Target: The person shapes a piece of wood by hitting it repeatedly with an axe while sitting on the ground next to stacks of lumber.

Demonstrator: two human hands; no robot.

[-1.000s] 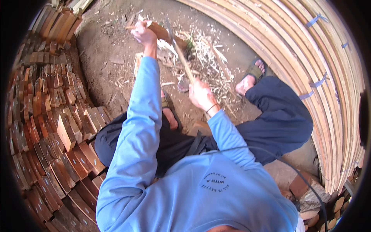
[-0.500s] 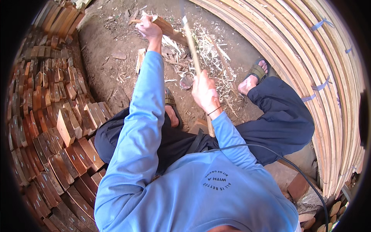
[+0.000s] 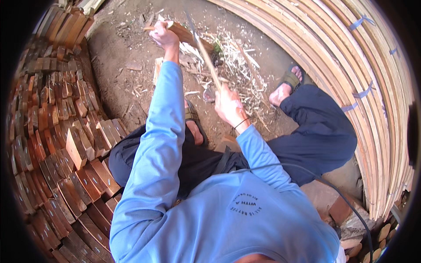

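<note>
My left hand (image 3: 165,35), arm stretched far forward, is closed round a brown piece of wood (image 3: 183,34). A pale end of wood shows at the left side of that fist. My right hand (image 3: 229,103) grips the long pale wooden handle of a long-handled knife (image 3: 208,63). Its thin grey blade (image 3: 190,21) points away from me, close to the right part of the wood piece. Whether the blade touches the wood I cannot tell. Pale wood shavings (image 3: 239,61) lie on the ground just beyond and right of my right hand.
Stacked wooden blocks (image 3: 57,149) fill the left side. Long bent wooden strips (image 3: 346,61), tied with blue bands, curve along the right. My sandalled feet (image 3: 280,92) stand on the dirt floor (image 3: 118,52). A black cable (image 3: 326,180) crosses my lap toward the lower right.
The knife has tilted and shifted left, bringing its blade nearer to the wood piece. My right hand has moved slightly left and down; my left hand has shifted slightly left with the wood.
</note>
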